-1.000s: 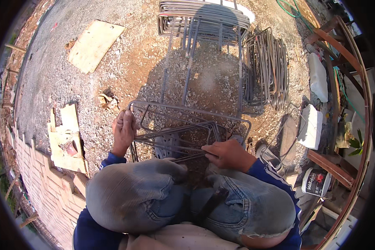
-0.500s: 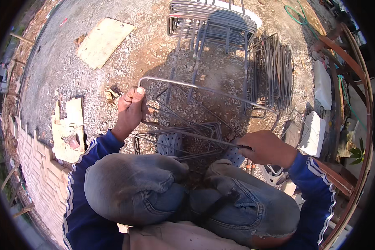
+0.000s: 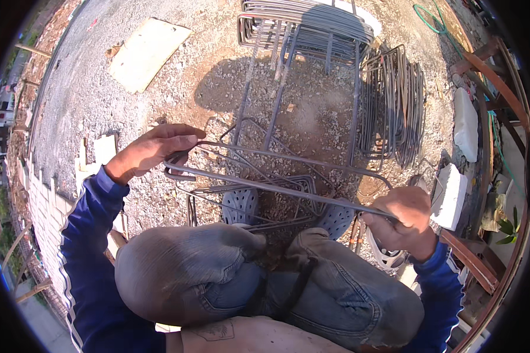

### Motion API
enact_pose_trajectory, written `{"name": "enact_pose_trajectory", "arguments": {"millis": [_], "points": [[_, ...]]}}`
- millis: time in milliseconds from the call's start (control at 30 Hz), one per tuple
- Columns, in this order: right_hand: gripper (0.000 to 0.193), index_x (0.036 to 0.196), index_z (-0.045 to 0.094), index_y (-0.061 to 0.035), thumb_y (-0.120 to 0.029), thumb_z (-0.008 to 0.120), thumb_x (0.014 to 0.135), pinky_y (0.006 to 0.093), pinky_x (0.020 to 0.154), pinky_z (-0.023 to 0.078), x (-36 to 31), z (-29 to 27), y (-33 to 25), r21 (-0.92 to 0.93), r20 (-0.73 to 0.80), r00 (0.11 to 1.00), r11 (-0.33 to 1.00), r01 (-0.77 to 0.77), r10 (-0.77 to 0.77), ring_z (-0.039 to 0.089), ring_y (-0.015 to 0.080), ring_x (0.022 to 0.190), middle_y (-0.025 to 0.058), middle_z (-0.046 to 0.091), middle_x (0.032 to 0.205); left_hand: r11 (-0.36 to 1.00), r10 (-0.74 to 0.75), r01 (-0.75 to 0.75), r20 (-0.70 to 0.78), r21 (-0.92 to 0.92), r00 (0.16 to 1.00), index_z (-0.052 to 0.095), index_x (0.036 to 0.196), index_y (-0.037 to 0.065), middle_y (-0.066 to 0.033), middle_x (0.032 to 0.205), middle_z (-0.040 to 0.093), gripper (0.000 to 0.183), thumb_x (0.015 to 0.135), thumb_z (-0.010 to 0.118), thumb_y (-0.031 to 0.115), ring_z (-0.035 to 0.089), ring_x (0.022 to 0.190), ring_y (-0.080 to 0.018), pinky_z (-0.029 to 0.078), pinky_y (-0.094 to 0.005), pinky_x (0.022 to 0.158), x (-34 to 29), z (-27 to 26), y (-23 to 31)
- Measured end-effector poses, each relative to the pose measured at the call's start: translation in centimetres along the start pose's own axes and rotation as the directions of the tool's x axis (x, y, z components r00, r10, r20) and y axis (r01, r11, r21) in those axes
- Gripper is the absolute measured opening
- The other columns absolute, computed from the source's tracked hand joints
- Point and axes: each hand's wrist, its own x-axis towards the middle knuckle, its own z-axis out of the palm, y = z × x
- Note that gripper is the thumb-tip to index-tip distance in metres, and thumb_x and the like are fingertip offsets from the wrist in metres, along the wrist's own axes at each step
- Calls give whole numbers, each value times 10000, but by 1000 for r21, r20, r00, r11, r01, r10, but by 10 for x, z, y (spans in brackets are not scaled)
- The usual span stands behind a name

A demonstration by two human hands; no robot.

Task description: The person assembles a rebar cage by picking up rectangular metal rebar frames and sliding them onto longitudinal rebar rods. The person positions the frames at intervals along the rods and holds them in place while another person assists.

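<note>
"Where's the grey, rectangular bent-steel frame [image 3: 265, 186]?"
"Stretched from the left hand [image 3: 154, 147], pinching, to the right hand [image 3: 405, 216], gripping."
"Progress?"
"Corners look bent; what's left isn't clear. Grey steel-rod rectangles [image 3: 393, 106] lie bundled beyond the right hand."

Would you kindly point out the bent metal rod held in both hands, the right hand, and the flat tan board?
Bent metal rod [image 3: 335, 202]: head view, on its nearer straight side.
Right hand [image 3: 403, 220]: head view, middle of the hand.
Flat tan board [image 3: 150, 56]: head view, middle of its face.
</note>
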Motion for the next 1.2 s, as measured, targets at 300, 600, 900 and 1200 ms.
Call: {"name": "enact_pose_trajectory", "arguments": {"millis": [300,600,900,1200], "points": [[113,750,706,-42,-120,776,793,286,466,435,-2,17,-6,279,217,920,883,-378,326,599,171,501,85,639,628,404,548,-133,-123,905,827,547,1351,56,-213,1058,679,451,949,601,254,656,1009,-358,512,-446,917,176,-90,85],[120,740,708,-39,-125,784,775,304,477,460,-12,29,11,286,241,897,857,-429,370,630,209,519,95,651,642,423,848,-154,-330,893,414,630,1186,108,-111,1071,595,393,797,663,68,651,955,-354,554,-422,836,272,-71,62],[124,728,720,-58,-150,790,772,303,463,448,-8,27,35,283,310,877,845,-453,366,625,209,506,88,649,625,428,867,-357,-265,830,422,618,1108,100,-119,1040,587,328,810,614,-34,637,929,-370,536,-437,776,255,-54,48],[149,764,737,-28,-159,798,800,268,466,420,-16,28,54,380,358,803,711,-591,477,604,106,511,64,661,620,651,750,-447,-432,613,501,502,1330,40,-152,1203,604,431,961,646,209,666,1004,-257,545,-373,814,250,-46,36]]}}
